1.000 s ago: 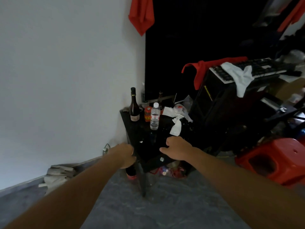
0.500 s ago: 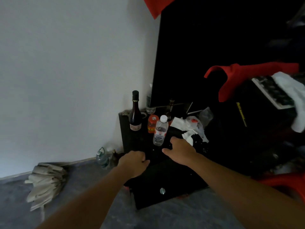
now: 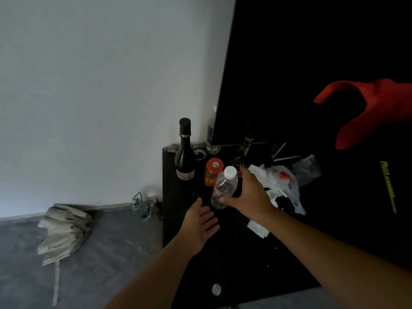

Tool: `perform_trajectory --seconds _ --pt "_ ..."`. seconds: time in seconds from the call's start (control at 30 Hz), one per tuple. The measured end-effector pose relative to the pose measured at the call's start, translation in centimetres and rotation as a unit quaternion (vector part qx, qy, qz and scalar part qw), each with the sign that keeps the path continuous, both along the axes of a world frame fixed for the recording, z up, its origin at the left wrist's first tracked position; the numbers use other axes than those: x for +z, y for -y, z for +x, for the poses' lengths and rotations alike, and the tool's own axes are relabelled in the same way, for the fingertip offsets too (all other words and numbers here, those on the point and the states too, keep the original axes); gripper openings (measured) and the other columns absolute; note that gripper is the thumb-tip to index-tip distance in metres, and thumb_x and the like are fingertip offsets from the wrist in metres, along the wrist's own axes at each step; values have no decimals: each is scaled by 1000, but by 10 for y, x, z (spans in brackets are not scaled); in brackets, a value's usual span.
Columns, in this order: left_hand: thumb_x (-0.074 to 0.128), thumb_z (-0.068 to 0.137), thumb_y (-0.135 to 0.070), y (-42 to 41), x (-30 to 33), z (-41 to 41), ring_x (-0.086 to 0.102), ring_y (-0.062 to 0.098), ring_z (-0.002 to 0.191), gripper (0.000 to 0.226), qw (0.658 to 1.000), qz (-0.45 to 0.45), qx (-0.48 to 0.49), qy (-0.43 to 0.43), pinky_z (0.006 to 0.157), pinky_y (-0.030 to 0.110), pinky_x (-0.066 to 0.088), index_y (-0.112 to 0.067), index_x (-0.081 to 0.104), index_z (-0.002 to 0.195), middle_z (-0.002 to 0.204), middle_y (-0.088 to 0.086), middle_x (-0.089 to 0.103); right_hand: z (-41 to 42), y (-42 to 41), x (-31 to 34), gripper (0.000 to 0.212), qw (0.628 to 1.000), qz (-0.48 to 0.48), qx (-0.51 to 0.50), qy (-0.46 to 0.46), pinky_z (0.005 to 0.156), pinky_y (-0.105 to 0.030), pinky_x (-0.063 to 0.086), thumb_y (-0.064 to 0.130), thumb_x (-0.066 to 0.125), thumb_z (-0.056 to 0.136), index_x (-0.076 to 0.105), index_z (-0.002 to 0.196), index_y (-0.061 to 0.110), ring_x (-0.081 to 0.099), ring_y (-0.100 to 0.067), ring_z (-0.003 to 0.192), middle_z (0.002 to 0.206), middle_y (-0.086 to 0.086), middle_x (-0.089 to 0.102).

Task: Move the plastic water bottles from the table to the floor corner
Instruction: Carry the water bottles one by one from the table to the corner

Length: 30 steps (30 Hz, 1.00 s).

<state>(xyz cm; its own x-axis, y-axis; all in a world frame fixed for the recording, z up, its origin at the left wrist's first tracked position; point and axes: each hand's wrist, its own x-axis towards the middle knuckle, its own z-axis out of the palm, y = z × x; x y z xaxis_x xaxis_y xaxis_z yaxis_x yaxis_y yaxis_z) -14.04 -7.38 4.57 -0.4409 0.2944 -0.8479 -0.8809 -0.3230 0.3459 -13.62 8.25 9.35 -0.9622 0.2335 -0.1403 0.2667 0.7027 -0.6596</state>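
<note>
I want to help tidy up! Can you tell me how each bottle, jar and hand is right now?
Clear water bottle: upright on the black table, white cap on, the right hand's grip closing around it.
Right hand: fingers curled round that bottle.
Left hand: open, palm up, holding nothing.
Dark wine bottle: upright, capped.
Orange-lidded jar: upright, lid on.
Bottle by the wall: already on the floor.

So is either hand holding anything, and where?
The right hand grips the clear water bottle around its lower body. The left hand holds nothing.
</note>
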Motion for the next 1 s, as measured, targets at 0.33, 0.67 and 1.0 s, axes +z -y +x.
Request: perform_trajectory --seconds 0.33,0.67,1.0 --pt "49 93 -51 -18 -26 -8 45 36 131 70 992 23 108 53 106 47 40 -5 39 145 145 20 45 -13 -5 -21 55 994 -55 55 -71 83 -28 48 17 84 68 55 115 15 57 -12 99 106 6 60" --pt "48 94 -51 -13 -30 -8 45 36 132 70 992 5 113 58 109 48 38 -4 39 144 146 20 43 -18 -8 -12 47 990 -73 42 -117 79 -27 53 31 82 71 58 110 19 61 -9 96 103 6 65" --pt "43 93 -56 -25 20 -18 51 35 124 72 991 64 119 11 104 46 41 -3 44 141 136 21 53 -20 -9 60 54 984 -61 99 -136 75 -27 55 40 84 66 58 110 20 62 -6 92 102 7 65"
